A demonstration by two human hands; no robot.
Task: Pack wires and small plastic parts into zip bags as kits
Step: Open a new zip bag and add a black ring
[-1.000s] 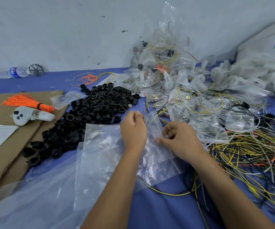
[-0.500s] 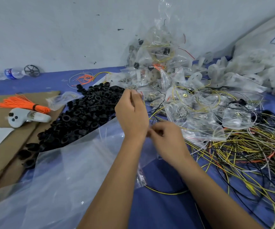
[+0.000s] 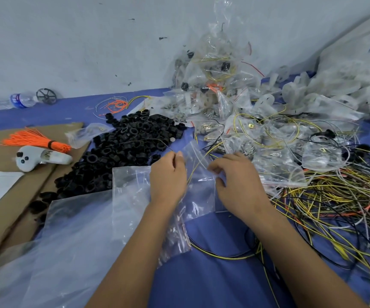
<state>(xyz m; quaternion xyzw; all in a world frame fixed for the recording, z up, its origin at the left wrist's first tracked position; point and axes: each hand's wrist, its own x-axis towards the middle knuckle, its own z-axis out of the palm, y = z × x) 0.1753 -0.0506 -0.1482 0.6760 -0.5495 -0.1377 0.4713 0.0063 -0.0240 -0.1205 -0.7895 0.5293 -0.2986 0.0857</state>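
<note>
Head view looked down on a blue worktop [image 3: 213, 274] with both bare forearms reaching up from the bottom edge toward the centre of the frame. At centre the left hand [image 3: 168, 176] was turned back-up, its fingers [image 3: 178, 157] curled together and pinching the upper left corner of a small clear zip bag [image 3: 198, 192]. A yellow wire [image 3: 194, 168] ran inside the bag or just behind it — which of the two could not be told. The right hand [image 3: 237, 183] sat just right of the bag, wrist bent, its fingers [image 3: 216, 167] curled round the bag's right edge, thumb below them.

The bag hung between the two hands, its lower part trailing toward the lower centre over a larger sheet of clear plastic [image 3: 68, 241] that spread across the lower left. Above and left of the hands lay a heap of black plastic rings [image 3: 124, 147]. Right of centre and down the right side spread a tangle of yellow, black and grey wires [image 3: 335, 207] — above it, in the upper right, a pile of filled zip bags [image 3: 235, 107]. At the left edge an orange wire bundle [image 3: 35, 141] and a white controller [image 3: 39, 160] rested on brown cardboard [image 3: 1, 207]. A water bottle [image 3: 17, 101] lay at the far upper left against the wall.
</note>
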